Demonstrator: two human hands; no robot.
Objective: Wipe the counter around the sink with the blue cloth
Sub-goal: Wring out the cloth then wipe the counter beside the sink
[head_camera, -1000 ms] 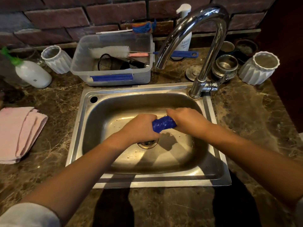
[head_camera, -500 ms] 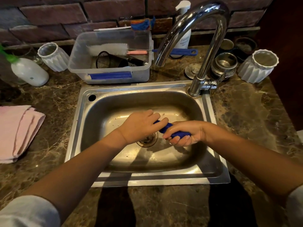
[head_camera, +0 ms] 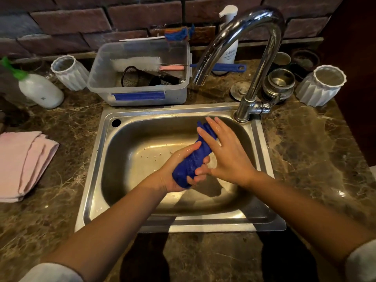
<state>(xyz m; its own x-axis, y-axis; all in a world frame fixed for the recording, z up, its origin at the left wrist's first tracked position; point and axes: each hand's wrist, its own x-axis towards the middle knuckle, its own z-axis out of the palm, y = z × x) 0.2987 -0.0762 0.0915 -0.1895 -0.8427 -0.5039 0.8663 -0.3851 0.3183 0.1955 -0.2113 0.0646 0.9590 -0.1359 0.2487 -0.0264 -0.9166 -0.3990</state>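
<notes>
The blue cloth (head_camera: pixel 193 159) is twisted into a wet roll above the steel sink (head_camera: pixel 97 151). My left hand (head_camera: pixel 179 171) grips its lower end, fingers curled round it. My right hand (head_camera: pixel 225 153) lies over the upper part with straight, spread fingers pressing on the cloth. The cloth's top end sticks out past my right fingertips. Both hands look wet. The dark marble counter (head_camera: pixel 305 159) surrounds the sink.
A chrome tap (head_camera: pixel 254 64) arches over the sink's back right. Behind stand a clear tub (head_camera: pixel 140 94) with brushes, white ribbed cups (head_camera: pixel 319 86) (head_camera: pixel 67 72), steel bowls (head_camera: pixel 278 82), a soap pump (head_camera: pixel 230 43) and a white bottle (head_camera: pixel 40 92). Pink cloths (head_camera: pixel 22 163) lie left.
The cloth has turned from lying across between both fists to standing lengthwise. My right hand has let go and opened flat over it; my left hand now grips its lower end.
</notes>
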